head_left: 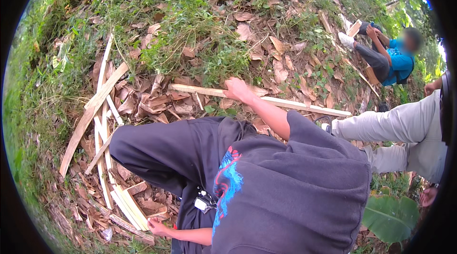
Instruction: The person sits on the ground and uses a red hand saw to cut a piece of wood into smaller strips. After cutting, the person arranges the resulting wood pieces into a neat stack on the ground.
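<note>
My right hand (238, 90) is closed over a long, pale wooden strip (295, 105) lying across the dry leaves. Lower down and to the left, my left hand (159, 228) has its fingers curled at the near end of several pale wooden strips (127, 206). It seems to pinch the end of one, though the fingertips are partly hidden. My bent leg in dark trousers (166, 151) lies between the two hands. A small white and black object (204, 202) rests against my dark clothing.
More wooden strips (93, 111) lie crossed at the left. At the upper right, a person in blue (397, 63) sits holding a wood piece. Another person's light trousers (395, 120) are close on the right, above a big green leaf (391, 218). Leaves and weeds cover the ground.
</note>
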Available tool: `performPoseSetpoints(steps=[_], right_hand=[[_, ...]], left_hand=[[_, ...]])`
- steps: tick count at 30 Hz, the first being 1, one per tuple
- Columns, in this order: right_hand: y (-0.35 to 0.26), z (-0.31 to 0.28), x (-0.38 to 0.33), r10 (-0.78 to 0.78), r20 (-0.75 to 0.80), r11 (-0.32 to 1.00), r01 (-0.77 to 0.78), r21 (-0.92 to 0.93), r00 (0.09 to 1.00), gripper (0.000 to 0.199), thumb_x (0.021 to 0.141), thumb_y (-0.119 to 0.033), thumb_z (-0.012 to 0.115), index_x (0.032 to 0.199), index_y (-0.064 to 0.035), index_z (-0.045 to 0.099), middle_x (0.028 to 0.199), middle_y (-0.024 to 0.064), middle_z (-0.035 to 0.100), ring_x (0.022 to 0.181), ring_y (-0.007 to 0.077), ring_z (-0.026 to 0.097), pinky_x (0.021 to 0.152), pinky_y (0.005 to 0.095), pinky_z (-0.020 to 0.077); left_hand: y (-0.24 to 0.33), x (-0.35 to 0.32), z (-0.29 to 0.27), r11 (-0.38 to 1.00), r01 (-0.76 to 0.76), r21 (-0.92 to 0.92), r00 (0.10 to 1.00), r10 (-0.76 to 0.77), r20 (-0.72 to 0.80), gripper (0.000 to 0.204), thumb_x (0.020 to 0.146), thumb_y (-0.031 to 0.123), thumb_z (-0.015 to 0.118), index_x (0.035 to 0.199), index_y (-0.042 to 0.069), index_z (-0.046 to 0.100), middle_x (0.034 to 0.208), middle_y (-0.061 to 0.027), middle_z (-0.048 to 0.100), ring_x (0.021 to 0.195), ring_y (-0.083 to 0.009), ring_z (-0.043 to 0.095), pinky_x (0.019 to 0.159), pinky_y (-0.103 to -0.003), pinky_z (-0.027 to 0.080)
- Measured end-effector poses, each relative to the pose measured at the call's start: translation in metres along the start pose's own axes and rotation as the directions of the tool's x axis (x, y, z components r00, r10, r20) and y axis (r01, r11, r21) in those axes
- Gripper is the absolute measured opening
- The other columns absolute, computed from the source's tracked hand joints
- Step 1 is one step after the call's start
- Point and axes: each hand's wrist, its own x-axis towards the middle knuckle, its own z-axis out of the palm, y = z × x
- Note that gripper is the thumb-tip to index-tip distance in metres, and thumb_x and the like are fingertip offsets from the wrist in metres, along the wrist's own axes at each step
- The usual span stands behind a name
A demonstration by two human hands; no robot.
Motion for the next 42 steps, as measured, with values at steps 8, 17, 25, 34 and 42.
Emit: performPoseSetpoints(steps=[8, 17, 25, 34, 42], right_hand=[[-0.239, -0.092, 0.024, -0.526, -0.348, 0.566, 0.625, 0.537, 0.776, 0.031, 0.092, -0.027, 0.055, 0.081, 0.0009, 0.063, 0.082, 0.0184, 0.063, 0.08, 0.0343, 0.063, 0.074, 0.0439, 0.05], [-0.445, -0.004, 0.019, -0.763, -0.06, 0.613, 0.749, 0.253, 0.644, 0.043, 0.074, -0.045, 0.064, 0.088, -0.0041, 0.067, 0.097, 0.0176, 0.058, 0.098, 0.0306, 0.055, 0.078, 0.0447, 0.0483], [-0.445, 0.018, 0.035, -0.765, -0.151, 0.564, 0.765, 0.311, 0.626, 0.03, 0.066, -0.035, 0.064, 0.066, -0.0051, 0.067, 0.076, 0.0127, 0.061, 0.08, 0.0296, 0.06, 0.067, 0.0441, 0.0496], [-0.436, 0.039, 0.044, -0.745, -0.278, 0.507, 0.786, 0.353, 0.606, 0.03, 0.065, -0.037, 0.065, 0.065, -0.0074, 0.066, 0.077, 0.0117, 0.062, 0.083, 0.03, 0.06, 0.069, 0.0444, 0.048], [-0.446, -0.007, 0.027, -0.745, 0.034, 0.62, 0.673, 0.403, 0.666, 0.035, 0.068, -0.044, 0.065, 0.073, -0.0098, 0.072, 0.073, 0.0141, 0.066, 0.077, 0.0326, 0.066, 0.065, 0.0434, 0.054]], left_hand=[[-0.008, 0.005, -0.023, 0.996, 0.051, -0.075, 0.996, -0.056, -0.065, 0.035, 0.093, 0.031, 0.059, 0.112, 0.002, 0.063, 0.094, -0.0064, 0.069, 0.08, -0.0147, 0.067, 0.054, -0.026, 0.044], [-0.001, -0.022, -0.005, 0.99, 0.119, -0.074, 0.975, -0.13, -0.178, 0.035, 0.093, 0.031, 0.06, 0.112, 0.003, 0.064, 0.095, -0.0064, 0.069, 0.081, -0.0153, 0.067, 0.054, -0.026, 0.044], [0.0, -0.024, 0.0, 0.991, 0.121, -0.054, 0.98, -0.128, -0.153, 0.034, 0.093, 0.031, 0.06, 0.112, 0.003, 0.064, 0.095, -0.0065, 0.069, 0.081, -0.0155, 0.067, 0.055, -0.026, 0.044], [-0.004, -0.029, -0.002, 0.99, 0.131, -0.055, 0.98, -0.138, -0.146, 0.034, 0.093, 0.031, 0.06, 0.112, 0.003, 0.064, 0.095, -0.0067, 0.069, 0.081, -0.0156, 0.067, 0.055, -0.027, 0.044], [-0.026, -0.012, -0.038, 0.97, 0.128, -0.208, 0.974, -0.163, -0.159, 0.034, 0.093, 0.031, 0.06, 0.112, 0.003, 0.064, 0.096, -0.0068, 0.069, 0.081, -0.0158, 0.067, 0.056, -0.027, 0.045]])
